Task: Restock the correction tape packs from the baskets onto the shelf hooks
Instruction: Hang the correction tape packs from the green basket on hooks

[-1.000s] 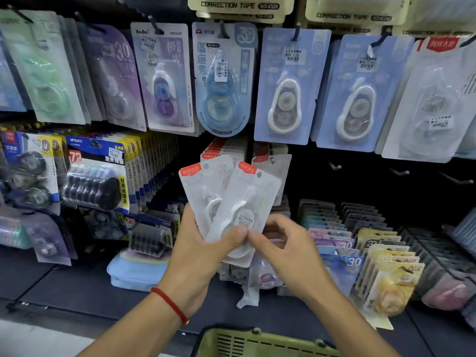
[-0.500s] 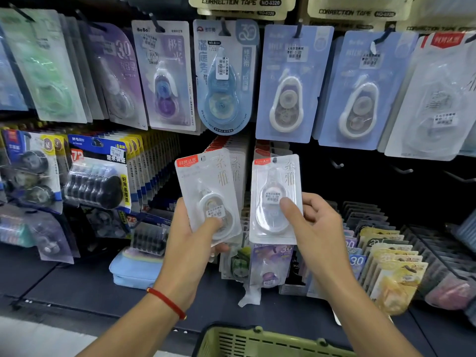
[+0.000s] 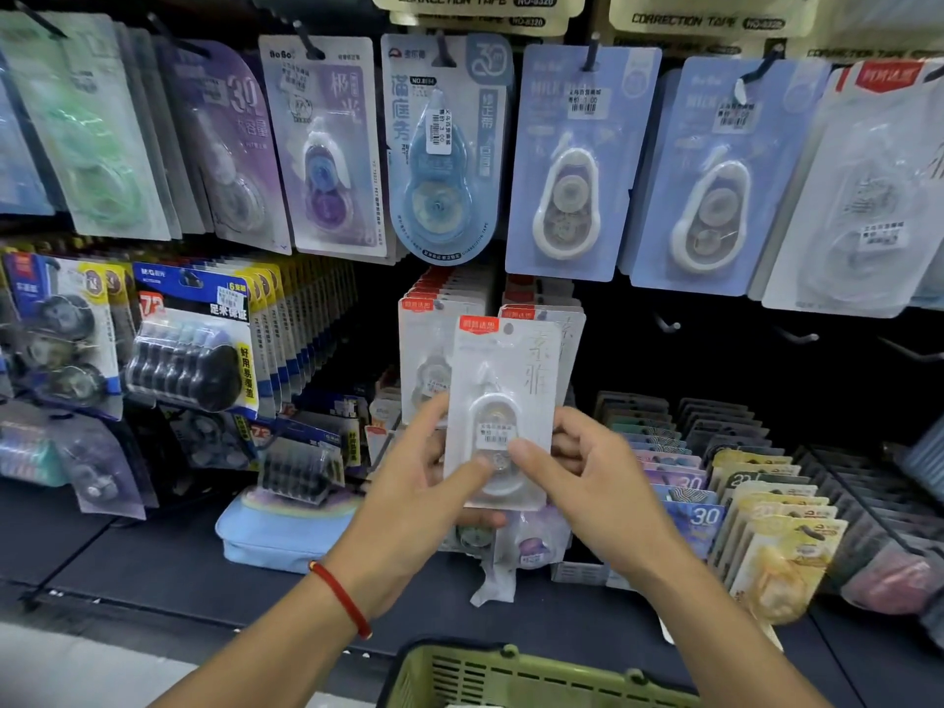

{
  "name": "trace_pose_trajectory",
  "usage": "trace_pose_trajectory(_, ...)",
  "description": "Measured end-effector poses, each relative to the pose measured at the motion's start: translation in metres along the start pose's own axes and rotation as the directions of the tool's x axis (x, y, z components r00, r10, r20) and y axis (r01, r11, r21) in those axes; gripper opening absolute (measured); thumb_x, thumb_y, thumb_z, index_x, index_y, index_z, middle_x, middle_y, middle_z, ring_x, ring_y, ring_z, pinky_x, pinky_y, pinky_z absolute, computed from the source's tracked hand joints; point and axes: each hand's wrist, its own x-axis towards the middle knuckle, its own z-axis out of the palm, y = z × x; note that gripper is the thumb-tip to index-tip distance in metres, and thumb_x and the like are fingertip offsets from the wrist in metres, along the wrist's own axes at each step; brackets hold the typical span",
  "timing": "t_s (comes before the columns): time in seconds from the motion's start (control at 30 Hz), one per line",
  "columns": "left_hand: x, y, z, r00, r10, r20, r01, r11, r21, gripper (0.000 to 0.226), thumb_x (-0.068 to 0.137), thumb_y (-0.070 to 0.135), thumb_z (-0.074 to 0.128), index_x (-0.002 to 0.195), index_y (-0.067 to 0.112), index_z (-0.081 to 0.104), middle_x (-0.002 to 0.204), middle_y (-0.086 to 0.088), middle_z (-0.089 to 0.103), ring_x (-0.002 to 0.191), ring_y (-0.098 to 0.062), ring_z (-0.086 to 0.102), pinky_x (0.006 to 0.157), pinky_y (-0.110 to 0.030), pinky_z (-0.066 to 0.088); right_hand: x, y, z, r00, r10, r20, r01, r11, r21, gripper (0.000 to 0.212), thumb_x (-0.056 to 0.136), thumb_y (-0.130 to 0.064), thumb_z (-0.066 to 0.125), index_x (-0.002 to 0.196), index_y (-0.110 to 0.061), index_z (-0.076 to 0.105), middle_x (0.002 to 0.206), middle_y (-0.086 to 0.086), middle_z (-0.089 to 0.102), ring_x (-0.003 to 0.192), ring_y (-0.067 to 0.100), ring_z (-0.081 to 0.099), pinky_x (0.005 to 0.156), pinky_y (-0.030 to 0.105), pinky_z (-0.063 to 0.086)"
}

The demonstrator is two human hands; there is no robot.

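Note:
A white correction tape pack with a red label stands upright in front of the middle shelf row. My left hand pinches its lower left part, thumb on the blister. On the lower right, my right hand pinches it the same way. A like pack shows just behind on the left; whether my left hand holds it I cannot tell. Rows of the same white packs hang on hooks behind. A green basket sits at the bottom edge below my arms.
Bare hooks jut from the dark back panel to the right of the white packs. Blue and purple packs hang in the row above. Black refill packs hang at left. Boxes of upright packs stand on the lower right shelf.
My hands, each holding a separate pack half a second ago, have come together. One pack now stands in front at centre with both thumbs on it.

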Motion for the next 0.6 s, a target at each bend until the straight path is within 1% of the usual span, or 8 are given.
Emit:
trace_pose_trajectory(0.07, 0.000, 0.000, 0.001, 0.999, 0.006, -0.043, -0.004, 0.999, 0.048, 0.061, 0.099, -0.005, 0.063, 0.141, 0.039, 0.056, 0.114, -0.003, 0.075, 0.097, -0.021, 0.077, 0.074, -0.041, 0.066, 0.001, 0.000, 0.000, 0.995, 0.006, -0.096, 0.000, 0.998, 0.071, 0.019, 0.100, -0.027, 0.072, 0.119, -0.027, 0.071, 0.109, -0.008, 0.081, 0.102, 0.013, 0.077, 0.090, 0.041, 0.062)
trace_pose_trajectory(0.17, -0.001, 0.000, 0.003, 0.998, 0.031, -0.062, -0.024, 0.994, 0.104, 0.061, 0.097, -0.008, 0.063, 0.142, 0.032, 0.055, 0.118, -0.006, 0.071, 0.085, -0.023, 0.073, 0.075, -0.035, 0.064, 0.003, -0.004, -0.005, 0.979, 0.032, -0.201, -0.007, 0.992, 0.123, 0.016, 0.101, -0.026, 0.069, 0.116, -0.022, 0.072, 0.105, -0.004, 0.082, 0.100, 0.017, 0.078, 0.086, 0.038, 0.062)
trace_pose_trajectory(0.27, -0.002, 0.001, 0.007, 0.998, 0.043, -0.045, -0.039, 0.995, 0.093, 0.061, 0.096, -0.012, 0.063, 0.145, 0.024, 0.055, 0.120, -0.001, 0.072, 0.088, -0.021, 0.072, 0.077, -0.033, 0.063, 0.003, -0.010, -0.008, 0.975, 0.041, -0.217, -0.014, 0.992, 0.125, 0.016, 0.101, -0.029, 0.069, 0.114, -0.021, 0.073, 0.101, -0.002, 0.082, 0.095, 0.018, 0.079, 0.081, 0.040, 0.063)
trace_pose_trajectory(0.37, -0.002, 0.003, 0.009, 0.997, 0.056, -0.047, -0.054, 0.998, 0.031, 0.061, 0.094, -0.014, 0.063, 0.145, 0.019, 0.055, 0.117, 0.002, 0.074, 0.083, -0.020, 0.073, 0.075, -0.027, 0.062, 0.004, -0.015, -0.010, 0.965, 0.035, -0.260, -0.003, 0.993, 0.120, 0.016, 0.100, -0.036, 0.070, 0.106, -0.023, 0.075, 0.087, 0.004, 0.081, 0.074, 0.020, 0.076, 0.057, 0.038, 0.057)
trace_pose_trajectory(0.43, -0.002, 0.003, 0.009, 0.997, 0.060, -0.050, -0.057, 0.997, 0.057, 0.061, 0.094, -0.011, 0.065, 0.146, 0.021, 0.055, 0.115, 0.010, 0.075, 0.089, -0.016, 0.074, 0.077, -0.027, 0.062, 0.005, -0.015, -0.012, 0.961, 0.042, -0.273, -0.010, 0.993, 0.115, 0.017, 0.098, -0.040, 0.071, 0.106, -0.026, 0.075, 0.082, 0.003, 0.079, 0.064, 0.022, 0.071, 0.049, 0.032, 0.053)
trace_pose_trajectory(0.47, -0.001, 0.002, 0.007, 0.996, 0.068, -0.053, -0.061, 0.989, 0.133, 0.062, 0.094, -0.007, 0.067, 0.147, 0.023, 0.055, 0.117, 0.015, 0.074, 0.097, -0.013, 0.074, 0.081, -0.030, 0.063, 0.006, -0.013, -0.014, 0.963, 0.046, -0.265, -0.030, 0.997, 0.065, 0.020, 0.098, -0.043, 0.070, 0.109, -0.027, 0.075, 0.079, -0.001, 0.079, 0.063, 0.021, 0.071, 0.051, 0.030, 0.053)
trace_pose_trajectory(0.53, 0.001, -0.003, 0.001, 0.989, 0.134, -0.068, -0.094, 0.906, 0.413, 0.063, 0.094, 0.003, 0.069, 0.148, 0.030, 0.054, 0.123, 0.021, 0.070, 0.114, -0.004, 0.066, 0.096, -0.033, 0.059, 0.007, -0.004, -0.017, 0.969, 0.044, -0.243, -0.101, 0.968, -0.229, 0.039, 0.096, -0.055, 0.065, 0.126, -0.030, 0.069, 0.083, -0.015, 0.075, 0.071, 0.009, 0.069, 0.062, 0.024, 0.052)
trace_pose_trajectory(0.6, 0.005, -0.007, -0.008, 0.963, 0.266, -0.050, -0.162, 0.715, 0.681, 0.063, 0.092, 0.006, 0.069, 0.149, 0.028, 0.054, 0.137, 0.014, 0.061, 0.128, -0.009, 0.056, 0.110, -0.038, 0.050, 0.004, 0.009, -0.015, 0.958, -0.035, -0.284, -0.145, 0.795, -0.589, 0.060, 0.098, -0.058, 0.061, 0.147, -0.024, 0.053, 0.118, -0.011, 0.068, 0.104, 0.011, 0.065, 0.084, 0.032, 0.055)
